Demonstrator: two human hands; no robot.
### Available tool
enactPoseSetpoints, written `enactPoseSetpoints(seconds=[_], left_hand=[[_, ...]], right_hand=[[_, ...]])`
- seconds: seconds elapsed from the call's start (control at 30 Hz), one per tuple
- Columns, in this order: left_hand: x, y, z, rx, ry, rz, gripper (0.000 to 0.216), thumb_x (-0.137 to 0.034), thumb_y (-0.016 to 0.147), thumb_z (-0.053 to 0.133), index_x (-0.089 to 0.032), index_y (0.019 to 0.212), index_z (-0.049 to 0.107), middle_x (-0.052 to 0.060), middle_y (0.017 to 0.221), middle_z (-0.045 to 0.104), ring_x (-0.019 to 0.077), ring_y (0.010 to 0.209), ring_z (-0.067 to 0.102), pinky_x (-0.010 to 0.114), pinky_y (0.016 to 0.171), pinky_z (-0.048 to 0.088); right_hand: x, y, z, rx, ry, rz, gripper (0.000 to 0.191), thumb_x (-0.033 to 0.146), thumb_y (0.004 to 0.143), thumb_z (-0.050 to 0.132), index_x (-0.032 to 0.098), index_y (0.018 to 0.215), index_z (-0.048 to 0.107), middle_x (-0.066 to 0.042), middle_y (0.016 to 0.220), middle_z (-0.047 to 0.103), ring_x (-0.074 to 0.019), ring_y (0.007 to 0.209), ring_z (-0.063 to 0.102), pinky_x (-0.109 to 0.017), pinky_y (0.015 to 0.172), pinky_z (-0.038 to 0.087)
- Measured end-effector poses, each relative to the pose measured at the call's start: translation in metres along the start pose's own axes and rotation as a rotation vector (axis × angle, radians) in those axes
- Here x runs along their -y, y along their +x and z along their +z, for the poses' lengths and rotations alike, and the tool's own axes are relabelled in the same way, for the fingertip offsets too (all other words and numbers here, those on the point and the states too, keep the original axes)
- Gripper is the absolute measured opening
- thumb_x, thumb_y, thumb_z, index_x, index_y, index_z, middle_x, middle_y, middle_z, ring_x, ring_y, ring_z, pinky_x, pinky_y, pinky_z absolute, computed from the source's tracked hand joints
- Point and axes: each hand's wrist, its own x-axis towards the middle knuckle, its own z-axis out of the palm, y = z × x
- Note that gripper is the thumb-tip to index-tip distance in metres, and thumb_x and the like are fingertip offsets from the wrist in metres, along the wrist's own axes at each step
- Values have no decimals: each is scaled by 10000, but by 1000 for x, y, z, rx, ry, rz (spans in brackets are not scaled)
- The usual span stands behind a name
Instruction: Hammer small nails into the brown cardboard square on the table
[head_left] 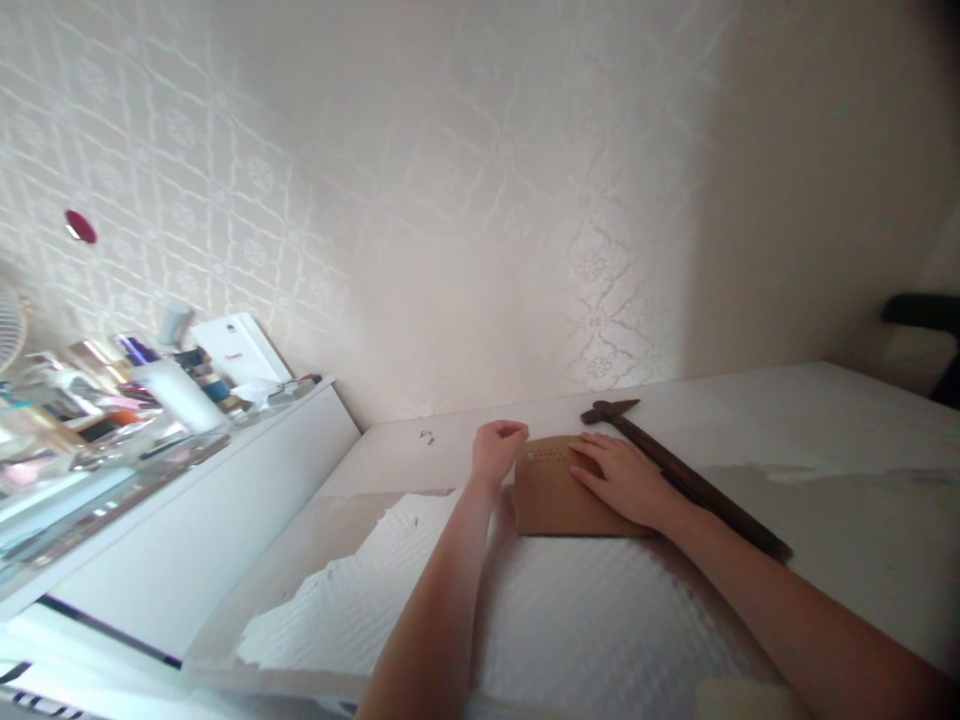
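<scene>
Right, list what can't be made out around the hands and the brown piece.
- Head view: part of the brown piece is covered by the right hand.
- What the curled left hand pinches, if anything: too small.
- Row of dots along the piece's far edge: too blurred.
- Tiny bits by the wall: too small.

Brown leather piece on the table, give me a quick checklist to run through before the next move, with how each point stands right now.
1. Brown leather piece lies flat on the white textured mat: ok.
2. Right hand rests palm down on the leather piece, pinning it: ok.
3. Left hand sits at the leather's left edge, fingers curled; whether it holds a small tool: cannot tell.
4. Dark wooden-handled hammer lies on the table just beyond the right hand, and neither hand holds it: ok.
5. Row of small punched holes along the leather's far edge is visible and uncovered: ok.
6. Small metal bits lie loose on the table near the wall; what they are: cannot tell.
</scene>
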Motion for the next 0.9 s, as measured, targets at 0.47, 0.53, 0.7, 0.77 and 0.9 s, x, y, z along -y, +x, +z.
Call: enactPoseSetpoints(seconds=[0.47, 0.53, 0.7, 0.77, 0.9], left_hand=[[5, 3, 0, 15, 158, 68, 167, -212, 703, 599, -144, 812, 706, 67, 820, 700, 157, 799, 628, 235, 714, 458], [4, 2, -1, 21, 170, 72, 171, -217, 708, 597, -146, 817, 707, 65, 823, 701, 156, 803, 629, 234, 718, 457], [3, 1, -2, 35, 226, 73, 171, -230, 715, 596, -162, 820, 714, 59, 832, 703, 166, 831, 628, 239, 742, 454], [2, 1, -2, 43, 239, 67, 174, -231, 720, 592, -166, 823, 716, 59, 839, 703, 172, 835, 628, 244, 743, 455], [1, 0, -2, 49, 266, 63, 172, -229, 725, 592, -170, 823, 720, 60, 842, 703, 176, 832, 629, 249, 742, 455]], right_hand=[[-5, -1, -2, 4, 47, -19, 401, 352, 836, 452, 129, 1139, 590, -149, 1214, 545, -272, 1134, 477, -437, 976, 361], [-6, -1, -2, 1, 55, -24, 398, 355, 836, 449, 134, 1135, 592, -148, 1213, 546, -272, 1133, 479, -440, 973, 362], [-6, -1, -3, 17, 54, -28, 410, 369, 841, 439, 131, 1141, 587, -149, 1227, 535, -270, 1143, 469, -438, 980, 352], [-6, -1, -3, 31, 49, -22, 417, 371, 842, 438, 129, 1149, 582, -148, 1233, 531, -268, 1146, 466, -436, 980, 351], [-7, -1, -3, 25, 58, -25, 396, 366, 840, 443, 154, 1142, 587, -136, 1231, 535, -264, 1138, 474, -439, 975, 356]])
